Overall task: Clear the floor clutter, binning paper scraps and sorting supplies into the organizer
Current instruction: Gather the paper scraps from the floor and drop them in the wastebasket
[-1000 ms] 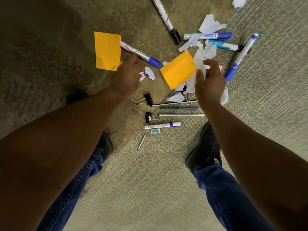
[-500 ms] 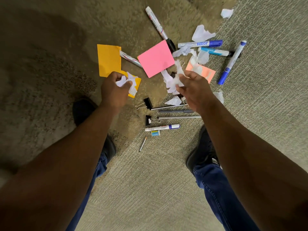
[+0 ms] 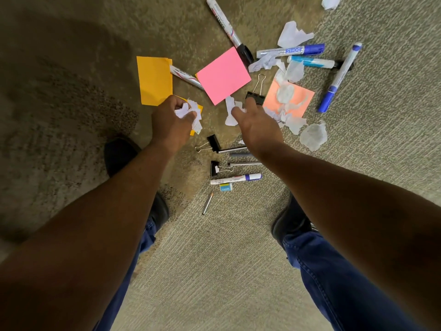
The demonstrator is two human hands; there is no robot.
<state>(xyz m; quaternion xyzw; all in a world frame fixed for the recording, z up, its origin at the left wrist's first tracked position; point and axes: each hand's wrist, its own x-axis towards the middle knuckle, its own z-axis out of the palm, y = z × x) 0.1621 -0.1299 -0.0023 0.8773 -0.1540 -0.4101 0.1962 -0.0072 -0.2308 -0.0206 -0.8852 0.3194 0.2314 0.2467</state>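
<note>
My left hand [image 3: 170, 120] grips a bunch of crumpled white paper scraps [image 3: 188, 112] together with a small orange note, just above the carpet. My right hand [image 3: 256, 125] reaches over the clutter with fingers stretched out, touching a white scrap [image 3: 230, 113] beside a black binder clip [image 3: 256, 97]. More white scraps [image 3: 312, 137] lie to the right on and around a salmon sticky note [image 3: 300, 96]. A pink sticky note [image 3: 223, 76] and an orange one [image 3: 155, 80] lie flat further ahead.
Several markers [image 3: 338, 77] lie at the top right and one [image 3: 235, 179] near my feet, with two binder clips [image 3: 211, 144], thin grey pens [image 3: 241, 154], a short pencil [image 3: 207, 203] and a small eraser [image 3: 225, 187]. My black shoes [image 3: 292, 225] stand on the carpet.
My right hand let its bundle of white scraps go; they now lie on the salmon note and carpet. It has opened and reaches for another scrap. My left hand keeps its scraps.
</note>
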